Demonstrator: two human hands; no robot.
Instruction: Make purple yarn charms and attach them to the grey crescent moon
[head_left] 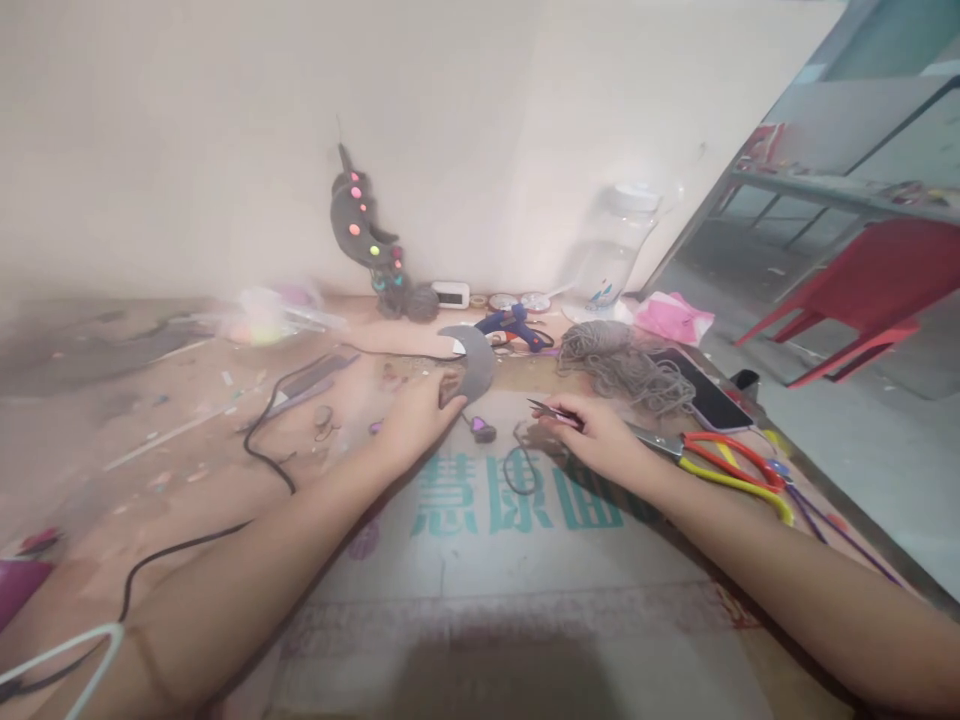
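My left hand (420, 412) grips the lower edge of a grey crescent-shaped piece (474, 362) that rests on the table. My right hand (594, 432) is closed around a small pair of snips (553, 410) with dark pointed blades aimed left. A short loop of grey yarn (519, 465) lies on the cardboard sheet (525, 560) between both hands. A small dark purple bit (481, 430) sits just below the crescent.
A pile of grey yarn (622, 362) and a phone (705, 398) lie at the right, with red-and-yellow scissors (731, 462) beside my right wrist. A blue glue gun (517, 326), a black cable (262, 440) and a plastic jar (616, 250) stand farther back. A decorated grey crescent (360, 225) hangs on the wall.
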